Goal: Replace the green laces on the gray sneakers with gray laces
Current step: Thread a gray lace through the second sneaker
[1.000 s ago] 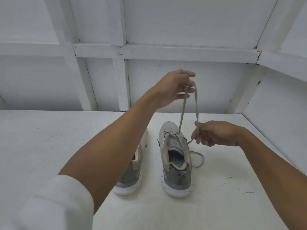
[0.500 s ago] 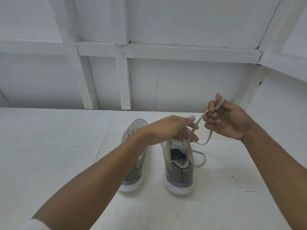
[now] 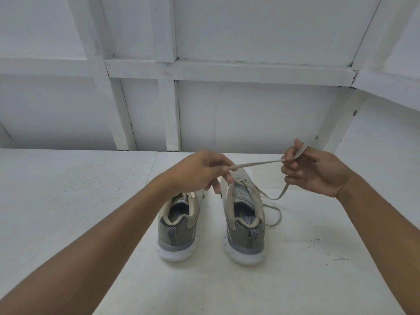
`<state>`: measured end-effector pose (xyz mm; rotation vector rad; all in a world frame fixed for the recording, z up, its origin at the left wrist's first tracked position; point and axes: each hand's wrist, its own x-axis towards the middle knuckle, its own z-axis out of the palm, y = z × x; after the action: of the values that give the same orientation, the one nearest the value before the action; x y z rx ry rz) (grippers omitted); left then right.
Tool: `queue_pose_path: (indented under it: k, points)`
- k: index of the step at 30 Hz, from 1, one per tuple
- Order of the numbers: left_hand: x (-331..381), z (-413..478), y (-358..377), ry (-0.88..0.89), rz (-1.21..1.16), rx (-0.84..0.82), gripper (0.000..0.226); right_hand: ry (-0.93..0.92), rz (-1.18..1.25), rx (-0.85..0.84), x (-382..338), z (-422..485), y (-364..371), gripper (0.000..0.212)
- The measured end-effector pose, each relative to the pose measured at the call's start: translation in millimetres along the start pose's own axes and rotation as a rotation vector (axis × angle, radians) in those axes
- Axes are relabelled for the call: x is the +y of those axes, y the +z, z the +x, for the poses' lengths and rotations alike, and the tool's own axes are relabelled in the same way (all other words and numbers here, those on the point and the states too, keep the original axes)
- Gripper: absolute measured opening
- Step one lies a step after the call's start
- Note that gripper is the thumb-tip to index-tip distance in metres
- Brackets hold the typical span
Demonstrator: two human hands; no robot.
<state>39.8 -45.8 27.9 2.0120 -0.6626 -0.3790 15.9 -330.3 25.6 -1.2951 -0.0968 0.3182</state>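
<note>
Two gray sneakers stand side by side on the white table, heels toward me: the left sneaker [image 3: 176,226] and the right sneaker [image 3: 244,226]. A gray lace [image 3: 256,165] is threaded in the right sneaker's upper eyelets. My left hand [image 3: 200,173] pinches the lace just above the shoe's tongue. My right hand [image 3: 313,170] holds the same lace further along, looped over its fingers, so a stretch runs taut between both hands. More lace hangs from my right hand and curls on the table [image 3: 276,214] beside the right sneaker. No green lace is visible.
The white table [image 3: 68,201] runs to a white panelled wall [image 3: 227,110] at the back and an angled wall at the right. Small dark specks [image 3: 338,259] mark the tabletop right of the shoes.
My left hand dropped from high above the shoe to just over its tongue. My right hand rose and moved right, drawing the lace taut between the hands.
</note>
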Motion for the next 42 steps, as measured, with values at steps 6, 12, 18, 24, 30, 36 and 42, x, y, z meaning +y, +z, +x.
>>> queue_pose_path:
  k: [6, 12, 18, 24, 30, 36, 42]
  points:
    - [5, 6, -8, -0.066, 0.326, 0.156, 0.02, 0.235, -0.234, 0.089, -8, -2, -13, 0.035]
    - [11, 28, -2, -0.007, 0.526, 0.24, 0.022, 0.216, -0.876, 0.26, -5, 3, 3, 0.016]
    - [13, 48, 10, 0.025, 0.546, 0.255, 0.023, -0.079, -0.834, 0.156, 14, 20, 44, 0.022]
    - [7, 54, 10, -0.005, 0.483, 0.278, 0.022, -0.143, -0.768, 0.213, 22, 32, 44, 0.011]
    - [-17, 72, 24, -0.271, 0.193, 0.253, 0.033, -0.122, -0.805, 0.366, 38, 54, 29, 0.014]
    - [-31, 85, 47, -0.524, 0.118, 0.104, 0.025, -0.052, -0.842, 0.438, 63, 76, 29, 0.013]
    - [-39, 88, 47, -0.599, -0.045, 0.12, 0.012, -0.014, -0.874, 0.464, 78, 86, 30, 0.014]
